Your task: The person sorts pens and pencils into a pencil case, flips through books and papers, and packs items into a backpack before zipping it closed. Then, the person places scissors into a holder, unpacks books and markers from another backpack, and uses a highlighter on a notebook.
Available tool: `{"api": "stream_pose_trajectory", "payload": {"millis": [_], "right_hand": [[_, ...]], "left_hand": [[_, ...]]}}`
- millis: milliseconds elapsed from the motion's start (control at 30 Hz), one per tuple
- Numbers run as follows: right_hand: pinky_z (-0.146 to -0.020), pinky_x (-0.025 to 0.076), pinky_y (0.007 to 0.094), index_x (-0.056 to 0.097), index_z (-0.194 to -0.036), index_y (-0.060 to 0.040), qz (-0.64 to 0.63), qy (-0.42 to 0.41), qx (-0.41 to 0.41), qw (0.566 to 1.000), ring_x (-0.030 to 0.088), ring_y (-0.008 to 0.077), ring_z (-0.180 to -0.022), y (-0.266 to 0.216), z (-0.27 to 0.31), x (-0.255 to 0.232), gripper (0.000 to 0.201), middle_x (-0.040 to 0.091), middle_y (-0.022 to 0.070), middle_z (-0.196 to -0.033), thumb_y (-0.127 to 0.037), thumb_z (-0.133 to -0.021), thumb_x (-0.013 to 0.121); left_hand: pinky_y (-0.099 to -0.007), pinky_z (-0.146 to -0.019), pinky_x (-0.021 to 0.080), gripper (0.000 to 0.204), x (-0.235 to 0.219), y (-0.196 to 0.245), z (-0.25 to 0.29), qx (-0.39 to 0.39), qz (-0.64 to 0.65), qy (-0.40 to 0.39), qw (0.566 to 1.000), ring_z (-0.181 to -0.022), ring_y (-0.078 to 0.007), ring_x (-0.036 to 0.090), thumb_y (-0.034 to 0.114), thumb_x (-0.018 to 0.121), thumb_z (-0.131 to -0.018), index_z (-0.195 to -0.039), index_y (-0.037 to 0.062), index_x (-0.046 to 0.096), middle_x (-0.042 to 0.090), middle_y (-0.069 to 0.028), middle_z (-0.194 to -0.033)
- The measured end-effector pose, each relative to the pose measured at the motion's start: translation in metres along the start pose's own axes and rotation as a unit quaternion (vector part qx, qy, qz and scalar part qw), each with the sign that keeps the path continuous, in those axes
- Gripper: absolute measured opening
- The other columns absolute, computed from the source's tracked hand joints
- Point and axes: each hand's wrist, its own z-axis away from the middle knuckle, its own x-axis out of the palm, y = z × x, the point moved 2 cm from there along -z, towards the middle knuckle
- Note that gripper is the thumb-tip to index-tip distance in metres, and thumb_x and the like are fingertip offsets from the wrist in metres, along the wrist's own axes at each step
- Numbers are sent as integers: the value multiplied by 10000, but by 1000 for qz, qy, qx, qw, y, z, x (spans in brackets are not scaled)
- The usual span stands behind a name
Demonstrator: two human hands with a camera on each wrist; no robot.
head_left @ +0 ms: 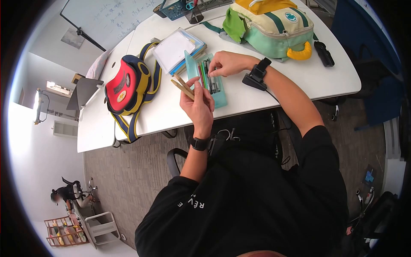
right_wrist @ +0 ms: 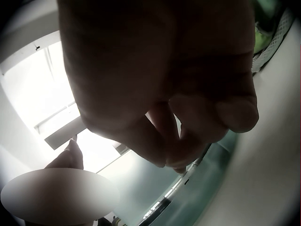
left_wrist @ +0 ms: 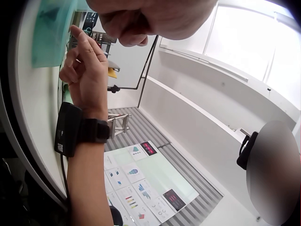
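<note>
My left hand (head_left: 200, 107) is raised at the near side of a pencil case and grips a few brown wooden pencils (head_left: 183, 88), which stick out to the upper left. The translucent teal pencil case (head_left: 220, 99) lies lengthwise on the table with its lid up on the left. Inside it are several pens, among them a green pen (head_left: 203, 73). My right hand (head_left: 227, 64) reaches over the case from the right, and its thumb and fingertips pinch a clear-barrelled pen (right_wrist: 175, 190) there. The left fingers hide part of the case.
Left of the case lies a red and navy backpack (head_left: 124, 88). Behind the case is a stack of papers and folders (head_left: 173, 49). A green and cream backpack (head_left: 274, 32) stands at the back right, with a black case (head_left: 324, 54) beside it. A mesh pen holder (head_left: 195, 17) stands farther back.
</note>
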Motion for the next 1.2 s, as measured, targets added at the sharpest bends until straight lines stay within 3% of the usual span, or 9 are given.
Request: {"api": "stream_pose_trajectory", "payload": {"millis": [200, 333, 400, 567, 833, 933, 1033, 1200], "right_hand": [[-530, 419, 250, 742, -963, -9, -69, 44, -46, 996, 532, 76, -550, -13, 2, -7, 244, 619, 24, -647, -240, -904, 690], [-496, 363, 222, 740, -1001, -32, -163, 31, -19, 986, 474, 55, -519, -30, 7, -9, 247, 616, 8, -663, -260, -922, 690], [-507, 368, 193, 716, -1088, -20, -203, 3, -52, 978, 464, 42, -526, -35, 8, -9, 255, 600, -12, -678, -222, -940, 667], [-491, 357, 196, 710, -1071, -15, -228, -3, -70, 971, 438, 37, -516, -32, 7, -8, 239, 588, -22, -671, -209, -934, 684], [-470, 327, 192, 697, -973, -17, -251, 4, -74, 965, 420, 34, -510, -30, 7, -9, 194, 566, -33, -659, -205, -925, 707], [-467, 312, 200, 691, -983, -22, -288, 67, -79, 952, 412, 38, -508, -26, 6, -12, 183, 549, -35, -647, -197, -932, 698], [-466, 298, 222, 676, -1014, -16, -373, 175, -82, 907, 397, 42, -508, -18, 4, -25, 200, 488, -42, -611, -207, -956, 662], [-458, 304, 219, 671, -987, -3, -393, 286, -46, 872, 400, 38, -493, 1, 0, -34, 217, 491, -39, -594, -216, -943, 675]], "left_hand": [[-218, -338, 260, 190, 1, -1, 0, -20, -9, -3, 1000, -372, -78, 387, 131, 558, -1014, -1129, -22, 559, 501, -28, -572], [-209, -328, 247, 186, 3, -1, -1, -41, -40, -33, 998, -368, -74, 387, 126, 565, -1009, -1123, -20, 576, 500, -22, -571], [-208, -322, 242, 192, 4, -2, -1, -48, -45, -35, 997, -364, -68, 377, 127, 569, -1006, -1131, -18, 583, 500, -20, -572], [-212, -324, 243, 202, 6, -7, -1, -120, -89, -72, 986, -368, -62, 368, 120, 573, -1002, -1150, -15, 592, 512, -22, -581], [-215, -330, 237, 217, 9, -5, 0, -123, -89, -104, 983, -374, -59, 359, 121, 576, -1001, -1154, -31, 596, 513, -23, -585], [-216, -331, 237, 221, 9, -4, 1, -122, -95, -103, 983, -375, -58, 357, 120, 572, -1003, -1155, -37, 599, 509, -20, -583], [-214, -332, 238, 223, 8, -3, 2, -117, -97, -96, 984, -376, -56, 355, 121, 567, -1005, -1155, -40, 600, 501, -15, -576], [-206, -336, 237, 216, 7, 0, 1, -88, -68, -55, 992, -381, -49, 355, 125, 560, -1008, -1149, -34, 601, 489, -4, -563]]}}
